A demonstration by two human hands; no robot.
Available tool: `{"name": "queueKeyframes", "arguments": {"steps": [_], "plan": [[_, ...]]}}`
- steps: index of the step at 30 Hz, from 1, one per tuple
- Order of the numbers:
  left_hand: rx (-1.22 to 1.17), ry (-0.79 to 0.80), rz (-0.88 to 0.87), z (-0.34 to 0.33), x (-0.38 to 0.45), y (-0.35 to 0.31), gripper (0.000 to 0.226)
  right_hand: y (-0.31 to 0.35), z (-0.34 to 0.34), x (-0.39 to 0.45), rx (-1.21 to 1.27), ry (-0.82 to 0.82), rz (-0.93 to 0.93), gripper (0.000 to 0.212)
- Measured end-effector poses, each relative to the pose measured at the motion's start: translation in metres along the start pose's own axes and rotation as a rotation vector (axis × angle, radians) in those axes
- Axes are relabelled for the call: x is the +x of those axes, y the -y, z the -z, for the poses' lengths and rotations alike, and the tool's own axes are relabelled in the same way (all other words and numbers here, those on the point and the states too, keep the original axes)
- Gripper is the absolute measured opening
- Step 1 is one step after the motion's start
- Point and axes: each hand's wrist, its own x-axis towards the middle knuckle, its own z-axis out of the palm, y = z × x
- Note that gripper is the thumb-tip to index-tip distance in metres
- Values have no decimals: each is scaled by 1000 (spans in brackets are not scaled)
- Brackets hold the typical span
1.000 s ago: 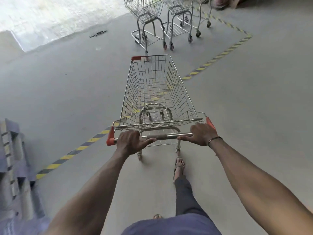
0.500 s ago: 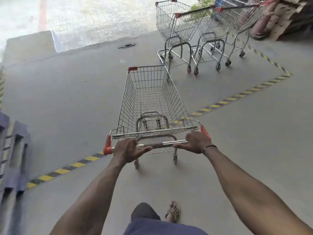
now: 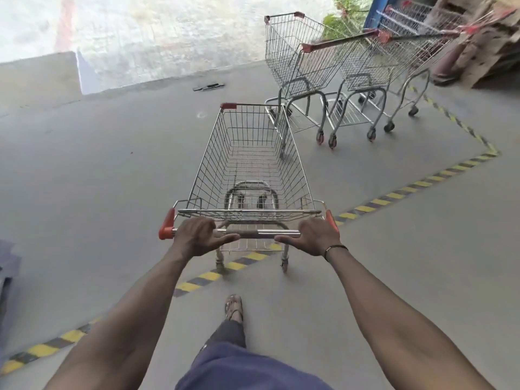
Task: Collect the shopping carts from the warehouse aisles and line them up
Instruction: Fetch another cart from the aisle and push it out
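Cart (image 3: 250,159) front seemingly beside parked carts (image 3: 332,68)

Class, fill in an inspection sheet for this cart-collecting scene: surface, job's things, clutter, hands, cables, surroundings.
Surface: grey concrete floor crossed by yellow-black hazard tape.
Job's things: empty pushed cart; parked carts ahead right.
Clutter: dark flat object on the floor.
Hands: left hand and right hand grip the cart handle.
Cables: nothing seen.
Surroundings: cardboard stack far right; sunlit ground beyond the floor edge.
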Motion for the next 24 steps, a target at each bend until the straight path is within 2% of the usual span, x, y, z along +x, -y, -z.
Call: {"name": "queueKeyframes", "arguments": {"steps": [10, 17, 24], "plan": [[-53, 27, -18, 40, 177, 21, 82, -62, 44, 182, -46, 28, 3, 102], [-7, -7, 60, 40, 311, 43, 94, -114, 76, 329, -60, 3, 62, 99], [-5, -20, 117, 66, 440, 61, 84, -155, 118, 481, -39, 42, 138, 103]]}}
